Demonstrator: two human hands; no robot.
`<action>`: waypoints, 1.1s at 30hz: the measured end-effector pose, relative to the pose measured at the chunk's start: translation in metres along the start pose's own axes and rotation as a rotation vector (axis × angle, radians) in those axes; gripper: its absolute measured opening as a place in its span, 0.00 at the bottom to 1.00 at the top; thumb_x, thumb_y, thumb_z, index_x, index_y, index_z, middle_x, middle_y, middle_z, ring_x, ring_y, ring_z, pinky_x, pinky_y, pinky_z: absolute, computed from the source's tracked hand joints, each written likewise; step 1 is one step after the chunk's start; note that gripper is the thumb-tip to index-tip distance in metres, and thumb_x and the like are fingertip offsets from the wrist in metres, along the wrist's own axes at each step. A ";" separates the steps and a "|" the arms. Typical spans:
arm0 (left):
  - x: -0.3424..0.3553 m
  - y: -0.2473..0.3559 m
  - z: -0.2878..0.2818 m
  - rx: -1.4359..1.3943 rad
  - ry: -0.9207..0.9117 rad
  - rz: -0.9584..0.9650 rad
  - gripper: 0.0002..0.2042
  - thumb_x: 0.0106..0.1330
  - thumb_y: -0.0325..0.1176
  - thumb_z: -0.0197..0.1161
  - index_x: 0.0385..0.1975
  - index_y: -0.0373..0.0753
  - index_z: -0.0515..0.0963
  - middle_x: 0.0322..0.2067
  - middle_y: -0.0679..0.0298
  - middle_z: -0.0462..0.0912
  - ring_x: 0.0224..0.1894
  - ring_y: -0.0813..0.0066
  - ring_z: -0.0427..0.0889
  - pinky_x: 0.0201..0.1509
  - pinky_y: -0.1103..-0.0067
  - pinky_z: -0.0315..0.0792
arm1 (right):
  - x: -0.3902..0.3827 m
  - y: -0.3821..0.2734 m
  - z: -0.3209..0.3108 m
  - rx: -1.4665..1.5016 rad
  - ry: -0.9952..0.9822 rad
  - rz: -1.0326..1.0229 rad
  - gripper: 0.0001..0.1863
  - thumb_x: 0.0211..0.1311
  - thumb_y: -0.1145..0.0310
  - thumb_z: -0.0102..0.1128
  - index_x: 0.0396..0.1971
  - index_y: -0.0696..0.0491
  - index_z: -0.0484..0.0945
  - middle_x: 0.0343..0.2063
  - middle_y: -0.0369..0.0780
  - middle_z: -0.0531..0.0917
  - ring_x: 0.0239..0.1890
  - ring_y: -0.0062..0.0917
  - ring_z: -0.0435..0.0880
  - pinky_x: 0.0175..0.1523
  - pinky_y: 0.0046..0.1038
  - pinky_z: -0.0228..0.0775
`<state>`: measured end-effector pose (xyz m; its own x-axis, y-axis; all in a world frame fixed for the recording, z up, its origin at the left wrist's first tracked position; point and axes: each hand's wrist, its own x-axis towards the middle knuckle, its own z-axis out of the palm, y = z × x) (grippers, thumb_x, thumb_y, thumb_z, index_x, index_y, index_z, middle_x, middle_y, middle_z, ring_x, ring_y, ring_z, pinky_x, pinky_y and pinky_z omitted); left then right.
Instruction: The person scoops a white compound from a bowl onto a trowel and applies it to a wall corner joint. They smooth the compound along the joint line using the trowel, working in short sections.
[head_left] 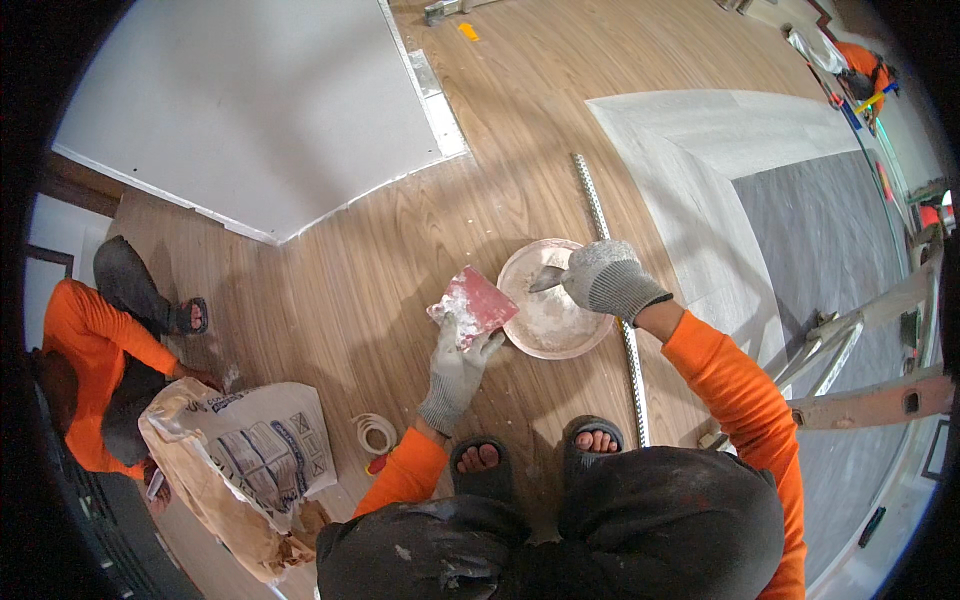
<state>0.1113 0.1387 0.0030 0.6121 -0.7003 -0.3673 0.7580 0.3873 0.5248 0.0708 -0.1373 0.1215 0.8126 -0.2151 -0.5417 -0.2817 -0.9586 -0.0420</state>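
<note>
My left hand (452,372), in a grey work glove, grips a flat red board (480,305) smeared with white plaster. The board sits at the left rim of a round, shallow pinkish basin (560,352) on the floor. White powdery or pasty material lies in the basin. Over its upper right rim, my gloved right hand (612,280) is closed round a putty knife (547,279). The blade points left above the white material; most of the handle is hidden by my glove.
A perforated metal strip (634,375) lies just right of the basin. At left, a person (110,345) in orange crouches by an open paper sack (265,440). A tape roll (374,434) lies near my left sandal. A white panel (260,110), a ladder (870,400) and another worker (866,70) stand farther off.
</note>
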 end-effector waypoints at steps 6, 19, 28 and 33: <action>0.001 0.001 0.000 -0.031 -0.048 0.031 0.29 0.83 0.51 0.36 0.76 0.40 0.54 0.73 0.53 0.63 0.75 0.50 0.63 0.79 0.52 0.55 | -0.005 -0.002 0.016 0.121 0.071 0.074 0.21 0.69 0.54 0.52 0.40 0.56 0.87 0.37 0.50 0.89 0.43 0.43 0.90 0.50 0.44 0.81; 0.004 -0.006 -0.007 -0.076 0.020 0.043 0.30 0.82 0.53 0.40 0.75 0.41 0.57 0.73 0.55 0.65 0.75 0.51 0.63 0.80 0.53 0.54 | -0.029 0.001 -0.006 -0.105 -0.019 -0.122 0.16 0.69 0.62 0.53 0.41 0.54 0.88 0.37 0.47 0.90 0.43 0.39 0.91 0.48 0.43 0.82; 0.002 -0.005 -0.002 -0.083 -0.007 0.040 0.29 0.83 0.52 0.39 0.75 0.42 0.57 0.73 0.55 0.64 0.75 0.51 0.62 0.79 0.52 0.55 | 0.005 -0.006 -0.001 -0.054 0.128 0.001 0.17 0.67 0.61 0.52 0.36 0.54 0.89 0.32 0.48 0.89 0.38 0.40 0.91 0.44 0.43 0.82; 0.002 -0.004 -0.003 -0.095 0.001 0.039 0.29 0.83 0.51 0.39 0.76 0.41 0.55 0.73 0.55 0.63 0.75 0.50 0.61 0.79 0.52 0.55 | 0.000 -0.019 0.012 -0.048 0.258 -0.200 0.13 0.63 0.62 0.56 0.36 0.47 0.89 0.32 0.46 0.90 0.36 0.39 0.90 0.42 0.44 0.81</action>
<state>0.1101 0.1378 -0.0025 0.6418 -0.6831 -0.3486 0.7515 0.4695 0.4634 0.0699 -0.1169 0.1119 0.9534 -0.0561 -0.2963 -0.0844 -0.9929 -0.0835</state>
